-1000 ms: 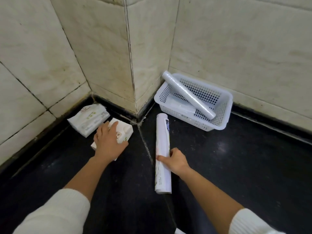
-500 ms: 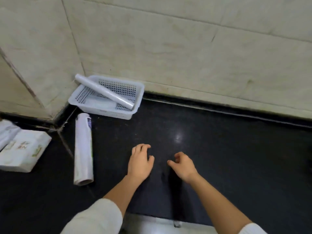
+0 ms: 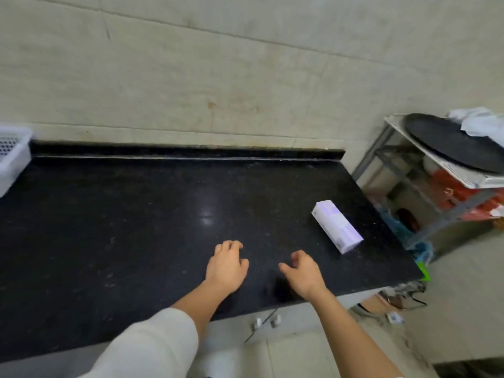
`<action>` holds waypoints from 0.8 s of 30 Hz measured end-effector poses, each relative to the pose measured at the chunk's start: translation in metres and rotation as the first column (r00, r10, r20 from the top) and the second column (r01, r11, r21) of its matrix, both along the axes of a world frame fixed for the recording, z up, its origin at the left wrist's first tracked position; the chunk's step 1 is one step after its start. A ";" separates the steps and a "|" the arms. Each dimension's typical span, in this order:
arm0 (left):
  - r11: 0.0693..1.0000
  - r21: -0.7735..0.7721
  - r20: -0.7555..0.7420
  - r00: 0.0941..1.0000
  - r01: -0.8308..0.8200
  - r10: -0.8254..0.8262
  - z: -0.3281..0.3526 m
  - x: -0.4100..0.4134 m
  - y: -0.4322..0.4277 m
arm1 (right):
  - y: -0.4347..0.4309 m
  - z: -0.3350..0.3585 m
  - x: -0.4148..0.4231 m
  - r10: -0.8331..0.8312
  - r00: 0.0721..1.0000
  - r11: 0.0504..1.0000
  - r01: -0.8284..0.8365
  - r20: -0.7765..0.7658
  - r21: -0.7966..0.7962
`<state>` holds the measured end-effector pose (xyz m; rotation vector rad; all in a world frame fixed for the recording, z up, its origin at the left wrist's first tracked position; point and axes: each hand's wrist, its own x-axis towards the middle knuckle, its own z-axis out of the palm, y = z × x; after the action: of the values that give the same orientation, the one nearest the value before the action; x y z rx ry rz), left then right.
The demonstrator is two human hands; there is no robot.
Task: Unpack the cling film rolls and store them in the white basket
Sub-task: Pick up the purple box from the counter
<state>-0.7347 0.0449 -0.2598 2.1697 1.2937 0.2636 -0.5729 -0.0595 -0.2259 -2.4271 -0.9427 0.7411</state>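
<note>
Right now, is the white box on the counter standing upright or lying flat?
Lying flat. The white box rests on a long side on the black counter, both hands clear of it.

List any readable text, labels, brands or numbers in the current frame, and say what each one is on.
None can be read.
White box on the black counter: faint purple print and a small dark mark on its end face, too blurred to read.
White basket at the left edge: no lettering visible.
Red items on the metal rack at right: a small pale mark, illegible.
</note>
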 end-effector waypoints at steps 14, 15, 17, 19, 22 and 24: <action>0.999 0.030 -0.194 0.980 0.044 -0.037 -0.059 0.182 -0.002 | 0.020 -0.003 0.202 0.026 0.955 0.993 0.010 0.295 -0.120; 0.999 0.039 -0.226 0.974 0.036 -0.026 -0.065 0.184 -0.003 | 0.024 -0.005 0.210 0.048 0.956 0.991 -0.008 0.289 -0.136; 0.997 0.072 -0.278 0.960 0.035 -0.014 -0.075 0.185 -0.005 | 0.031 -0.011 0.221 0.066 0.969 0.987 -0.029 0.238 -0.158; 0.994 0.101 -0.310 0.951 0.030 0.003 -0.081 0.183 -0.008 | 0.036 -0.021 0.226 0.091 0.980 0.983 -0.060 0.179 -0.173; 0.995 0.092 -0.319 0.948 0.026 0.004 -0.080 0.184 -0.007 | 0.040 -0.033 0.227 0.119 0.983 0.979 -0.092 0.142 -0.184; 0.998 0.061 -0.333 0.943 0.029 -0.007 -0.077 0.184 -0.006 | 0.041 -0.036 0.228 0.142 0.975 0.976 -0.108 0.171 -0.191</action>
<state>-0.5508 0.0390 -0.3367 2.3524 1.4621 -0.0754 -0.3446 -0.0190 -0.2624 -2.6499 -1.1551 0.6801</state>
